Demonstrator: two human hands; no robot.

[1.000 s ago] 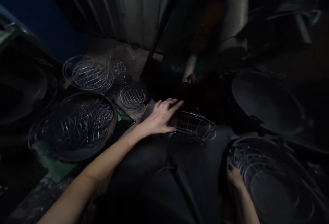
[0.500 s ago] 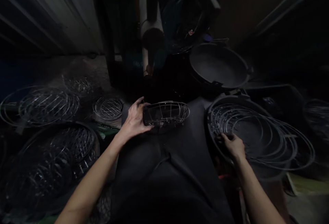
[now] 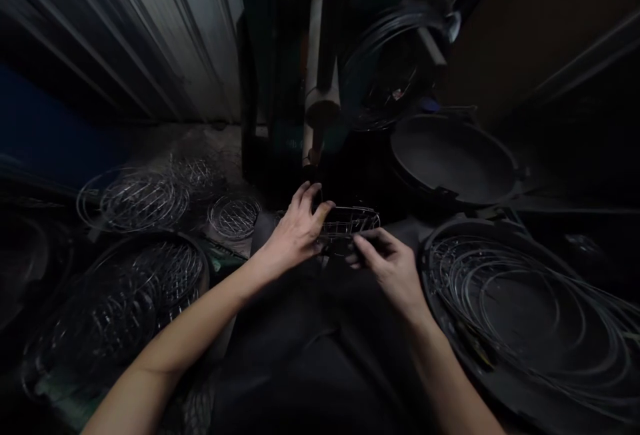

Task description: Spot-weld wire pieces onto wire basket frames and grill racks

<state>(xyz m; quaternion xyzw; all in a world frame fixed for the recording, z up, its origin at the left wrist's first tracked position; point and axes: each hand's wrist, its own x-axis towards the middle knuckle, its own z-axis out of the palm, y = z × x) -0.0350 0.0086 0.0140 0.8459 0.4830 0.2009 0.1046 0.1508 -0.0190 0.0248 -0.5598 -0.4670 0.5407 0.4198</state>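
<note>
A small round wire basket [image 3: 353, 216] of thin metal rods is in front of me, above the dark cloth over my lap. My left hand [image 3: 299, 225] grips its left side, fingers and thumb curled about the wires and covering part of it. At the basket's lower right edge is my right hand [image 3: 385, 258], its thumb and fingers pinched together. Whatever lies between those fingertips is too dark to make out. Past the basket, a machine's pale cylinder [image 3: 323, 98] points down toward it.
On the right, a large black pan [image 3: 500, 382] holds loose wire rings [image 3: 520, 295]. Behind it lies another dark round pan [image 3: 455, 155]. Wire grids [image 3: 170, 275] are piled in a container at left, with more wire pieces [image 3: 145, 202] beyond. A wire coil [image 3: 395, 28] hangs at the back.
My right hand has left the pan of wire rings and come to the basket's right side. My left hand has shifted right along the basket. The view has turned slightly left.
</note>
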